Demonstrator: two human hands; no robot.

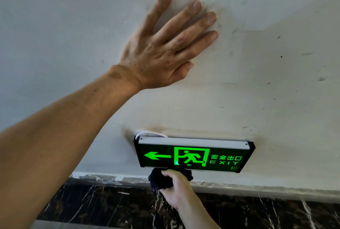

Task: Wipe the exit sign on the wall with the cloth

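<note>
The exit sign (195, 156) is a black box with a lit green arrow, running figure and "EXIT" lettering, fixed low on the white wall. My right hand (177, 189) is closed on a dark cloth (161, 179), bunched against the sign's lower edge near its middle. My left hand (165, 44) lies flat on the wall above and left of the sign, fingers spread, holding nothing.
The white wall (276, 90) is smudged and scuffed, with brown stains around the sign. A thin white cable (150, 133) loops out at the sign's top left corner. Below runs a dark marble skirting (110, 204) with chipped paint along its top.
</note>
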